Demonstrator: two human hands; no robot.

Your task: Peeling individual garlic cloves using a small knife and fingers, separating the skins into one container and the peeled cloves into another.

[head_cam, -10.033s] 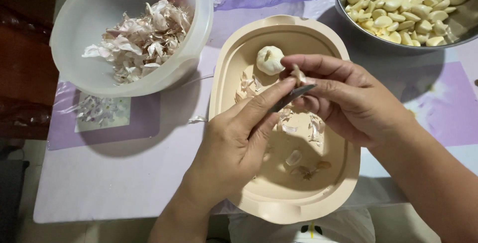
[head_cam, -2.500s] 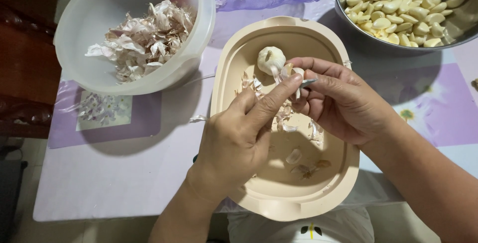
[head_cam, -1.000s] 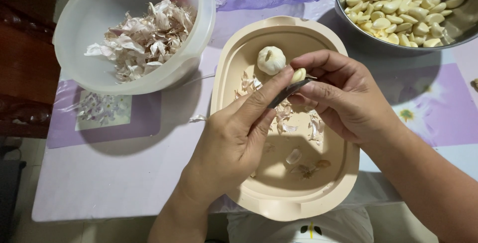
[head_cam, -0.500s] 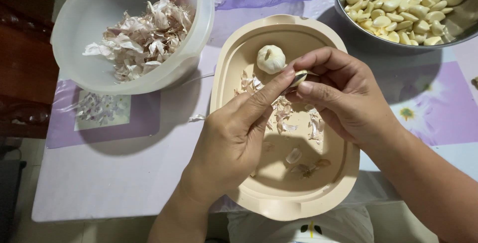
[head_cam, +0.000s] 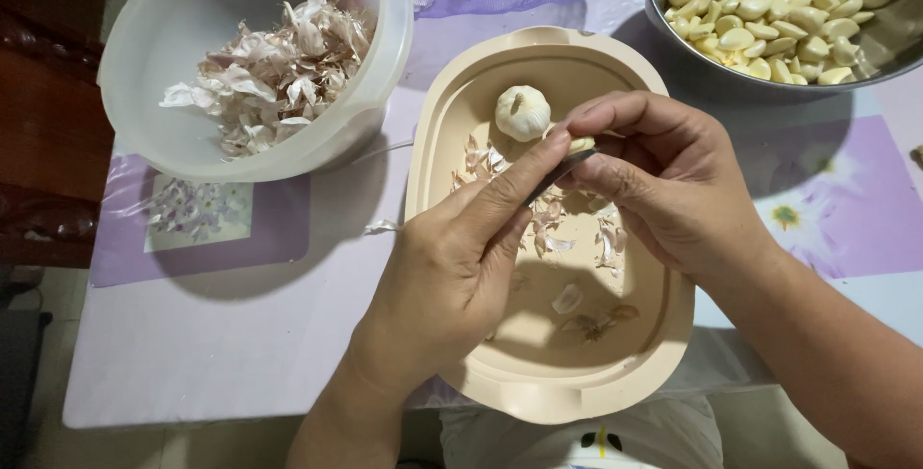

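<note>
Garlic clove (head_cam: 581, 143) pinched in right hand (head_cam: 663, 185) fingertips, left hand (head_cam: 452, 267) knife (head_cam: 558, 170) against it.

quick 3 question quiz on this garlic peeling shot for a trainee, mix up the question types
1. True or false: the steel bowl holds papery skins.
2. What does the left hand press against the clove that the right hand pinches? A knife blade, B spoon, C fork.
3. What lies whole in the beige tray, just beyond the fingertips?

Key
1. False: peeled cloves; the skins are in the translucent bowl.
2. A
3. A garlic bulb.
</note>
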